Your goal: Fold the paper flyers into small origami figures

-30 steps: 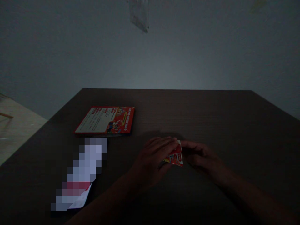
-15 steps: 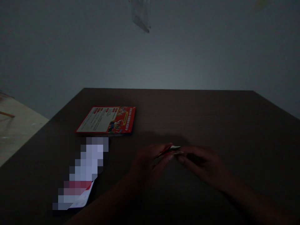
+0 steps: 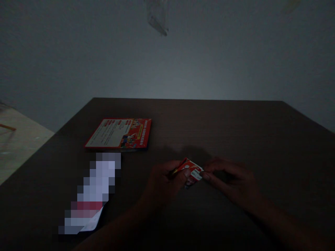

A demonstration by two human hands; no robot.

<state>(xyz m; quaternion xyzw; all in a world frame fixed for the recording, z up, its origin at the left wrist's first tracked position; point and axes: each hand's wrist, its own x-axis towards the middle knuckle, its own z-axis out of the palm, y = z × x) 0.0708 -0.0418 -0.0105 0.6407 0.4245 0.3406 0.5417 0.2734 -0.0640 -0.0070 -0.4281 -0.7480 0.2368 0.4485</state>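
Note:
Over the near middle of the table, both my hands are on a small red printed packet (image 3: 192,169) with a white patch at its right corner. It looks like folded paper or thin card; the dim light hides its exact kind. My left hand (image 3: 166,181) grips its left side, thumb lying across the printed face. At the right corner, my right hand (image 3: 232,177) pinches the white patch between thumb and fingertips. The packet is tilted, its printed face turned up towards me.
A phone (image 3: 90,223) with a lit, pixelated screen lies left of my left forearm. Beyond it rests a red-bordered printed booklet or stack of card (image 3: 112,134). The dark wooden table (image 3: 209,122) stands by a grey wall (image 3: 222,52), where a clear plastic piece (image 3: 157,21) hangs.
The packet has turned from edge-on to show its red printed face. My left thumb now lies on that face, and my right fingertips are at its right corner. Phone and booklet stay put.

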